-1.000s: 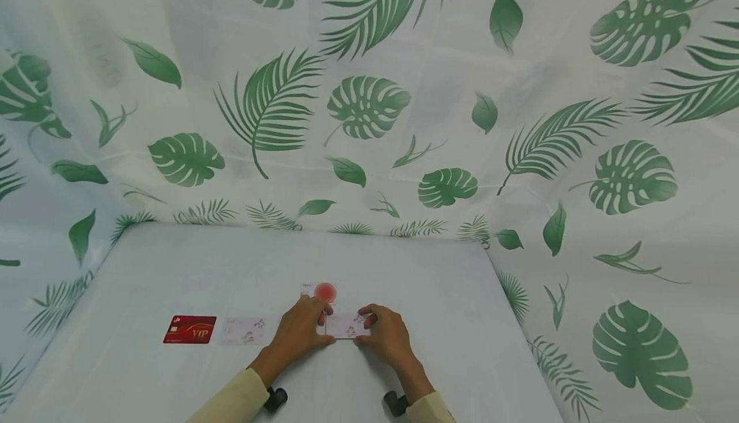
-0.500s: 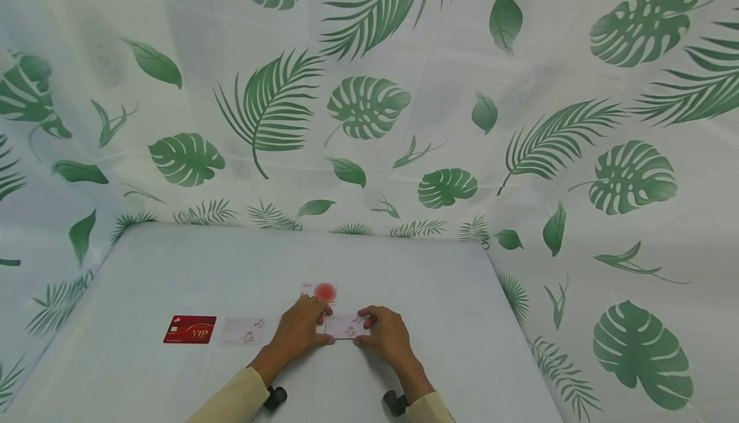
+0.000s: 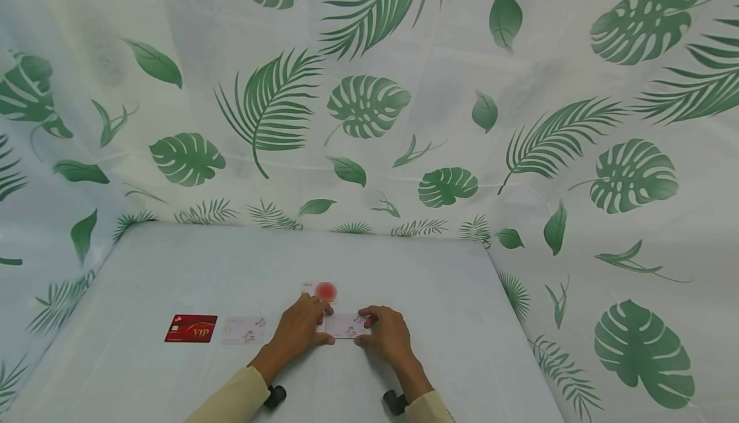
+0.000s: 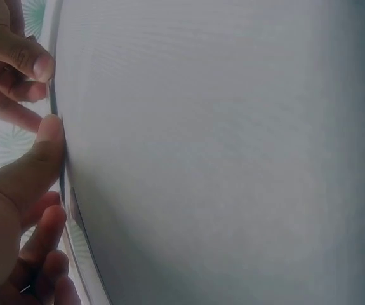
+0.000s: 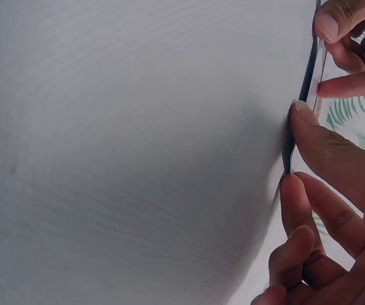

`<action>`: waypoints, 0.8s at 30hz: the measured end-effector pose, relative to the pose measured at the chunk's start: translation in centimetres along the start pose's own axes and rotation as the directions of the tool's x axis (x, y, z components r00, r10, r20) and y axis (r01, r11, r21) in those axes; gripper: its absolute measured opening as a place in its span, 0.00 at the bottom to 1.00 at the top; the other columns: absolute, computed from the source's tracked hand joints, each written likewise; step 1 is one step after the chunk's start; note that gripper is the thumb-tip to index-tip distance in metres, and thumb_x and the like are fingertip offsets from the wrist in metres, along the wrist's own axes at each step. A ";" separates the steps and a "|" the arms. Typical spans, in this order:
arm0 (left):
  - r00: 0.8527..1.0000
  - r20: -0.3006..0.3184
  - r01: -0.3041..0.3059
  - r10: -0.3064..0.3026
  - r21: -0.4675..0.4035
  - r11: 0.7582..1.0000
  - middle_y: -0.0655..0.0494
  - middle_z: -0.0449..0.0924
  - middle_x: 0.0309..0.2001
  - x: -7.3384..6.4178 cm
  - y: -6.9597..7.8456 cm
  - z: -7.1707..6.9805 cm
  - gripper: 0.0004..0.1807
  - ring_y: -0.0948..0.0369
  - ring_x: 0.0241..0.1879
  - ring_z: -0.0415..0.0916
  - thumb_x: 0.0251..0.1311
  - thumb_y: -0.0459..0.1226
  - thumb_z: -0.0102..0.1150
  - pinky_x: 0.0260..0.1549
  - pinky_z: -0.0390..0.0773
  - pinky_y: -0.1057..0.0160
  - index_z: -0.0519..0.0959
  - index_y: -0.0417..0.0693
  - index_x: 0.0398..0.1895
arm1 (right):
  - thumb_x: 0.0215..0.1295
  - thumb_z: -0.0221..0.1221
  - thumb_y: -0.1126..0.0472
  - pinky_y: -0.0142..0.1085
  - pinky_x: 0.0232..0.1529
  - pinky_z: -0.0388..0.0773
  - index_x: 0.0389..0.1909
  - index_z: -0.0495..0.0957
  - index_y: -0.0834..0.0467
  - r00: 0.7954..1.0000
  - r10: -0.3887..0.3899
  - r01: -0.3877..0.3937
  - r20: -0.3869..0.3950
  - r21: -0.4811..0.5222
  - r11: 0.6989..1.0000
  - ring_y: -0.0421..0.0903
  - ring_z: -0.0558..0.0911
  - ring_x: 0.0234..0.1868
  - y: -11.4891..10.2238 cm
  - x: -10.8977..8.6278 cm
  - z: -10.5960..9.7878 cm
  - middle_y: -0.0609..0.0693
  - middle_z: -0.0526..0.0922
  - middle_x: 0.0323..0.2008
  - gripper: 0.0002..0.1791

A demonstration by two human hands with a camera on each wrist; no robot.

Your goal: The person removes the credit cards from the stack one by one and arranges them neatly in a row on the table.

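Observation:
Both hands meet at a pale pink card [image 3: 346, 325] with small flower prints, low over the white table. My left hand [image 3: 299, 325] pinches its left end, thumb along the near edge and fingers at the far edge. At the other end my right hand [image 3: 388, 336] pinches it the same way. Seen edge-on in the right wrist view, the card [image 5: 308, 76] is a thin dark strip between thumbs and fingers. Just beyond the left hand lies a card with a red circle [image 3: 326, 292], its lower left part covered by the fingers.
A red VIP card [image 3: 191, 328] lies flat on the left of the white-covered table [image 3: 173, 269]. Close beside it is another pale pink flowered card [image 3: 245, 330]. A white curtain with green leaves [image 3: 369, 172] rises behind the table and along its sides.

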State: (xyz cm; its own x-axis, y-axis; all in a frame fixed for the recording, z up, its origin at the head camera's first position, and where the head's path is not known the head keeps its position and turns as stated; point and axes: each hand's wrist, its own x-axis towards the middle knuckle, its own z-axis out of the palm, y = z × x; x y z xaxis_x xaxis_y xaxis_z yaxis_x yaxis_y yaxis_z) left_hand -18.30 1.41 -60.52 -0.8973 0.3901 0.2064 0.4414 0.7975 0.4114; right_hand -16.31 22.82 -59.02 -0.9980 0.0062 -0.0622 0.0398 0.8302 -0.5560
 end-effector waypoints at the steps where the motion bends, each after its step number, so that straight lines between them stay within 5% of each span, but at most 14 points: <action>1: 1.000 -0.001 -0.002 0.002 0.002 1.000 0.65 0.72 0.26 0.0 0.0 0.0 0.28 0.69 0.28 0.63 0.36 0.52 0.82 0.44 0.77 0.60 0.83 0.55 0.43 | 0.40 0.79 0.61 0.39 0.41 0.68 0.47 0.85 0.47 1.000 0.002 -0.002 0.000 0.002 1.000 0.40 0.73 0.34 0.0 0.0 0.0 0.40 0.80 0.28 0.28; 11: 1.000 0.006 0.016 -0.016 -0.013 1.000 0.65 0.72 0.25 0.0 0.0 0.0 0.29 0.66 0.29 0.63 0.35 0.52 0.82 0.30 0.69 0.68 0.83 0.56 0.43 | 0.39 0.80 0.61 0.37 0.40 0.68 0.47 0.86 0.47 1.000 -0.012 0.012 -0.006 0.003 1.000 0.40 0.72 0.33 0.1 0.0 -0.1 0.39 0.80 0.28 0.28; 24: 1.000 0.003 0.019 -0.019 -0.020 1.000 0.64 0.72 0.26 -0.1 0.1 -0.1 0.30 0.65 0.31 0.62 0.35 0.52 0.82 0.28 0.67 0.70 0.83 0.56 0.44 | 0.41 0.79 0.57 0.37 0.38 0.68 0.47 0.85 0.47 1.000 -0.010 0.011 -0.006 0.018 1.000 0.40 0.73 0.33 0.3 0.1 0.1 0.40 0.80 0.28 0.27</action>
State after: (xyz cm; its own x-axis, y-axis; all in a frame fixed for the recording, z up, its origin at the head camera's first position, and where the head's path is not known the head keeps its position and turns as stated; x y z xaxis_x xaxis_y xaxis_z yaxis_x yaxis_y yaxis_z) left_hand -18.18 1.45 -60.40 -0.9057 0.3762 0.1953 0.4238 0.7956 0.4330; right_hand -16.43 23.03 -59.28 -0.9987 0.0008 -0.0515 0.0301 0.8199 -0.5717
